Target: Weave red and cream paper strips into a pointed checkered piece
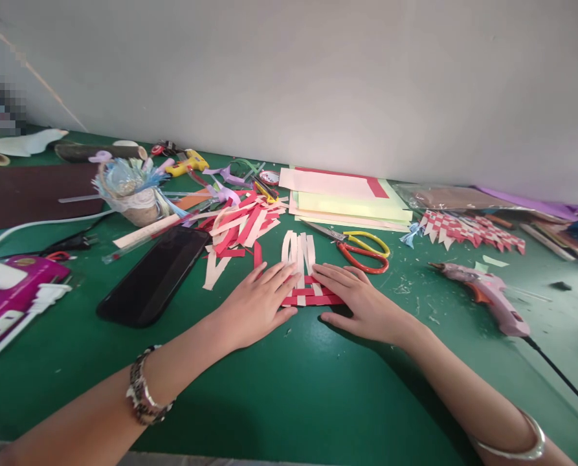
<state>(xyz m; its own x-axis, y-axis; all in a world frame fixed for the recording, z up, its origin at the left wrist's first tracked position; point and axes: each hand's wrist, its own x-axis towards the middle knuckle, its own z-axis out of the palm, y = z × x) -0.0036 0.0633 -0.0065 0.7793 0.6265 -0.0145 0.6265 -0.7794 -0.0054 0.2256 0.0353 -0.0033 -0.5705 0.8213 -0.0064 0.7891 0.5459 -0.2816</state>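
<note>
Red and pale pink paper strips (307, 300) lie interlaced in a small weave on the green table, the pale ends pointing away from me. My left hand (259, 301) rests on the weave's left side, palm down with fingers stretched out. On the right side, my right hand (354, 298) lies flat in the same way, its fingertips on the strips. Both hands cover the outer parts of the weave. Just beyond my right hand are scissors (361, 249) with one yellow and one red handle. A heap of loose red and pink strips (244, 223) lies beyond my left hand.
A black phone (155, 275) and a magenta power strip (17, 294) lie on the left. A pink glue gun (487, 294) with a cord is on the right. Paper sheets (351, 204), woven red-and-white pieces (470, 230) and a yellow glue gun (189, 163) lie near the wall.
</note>
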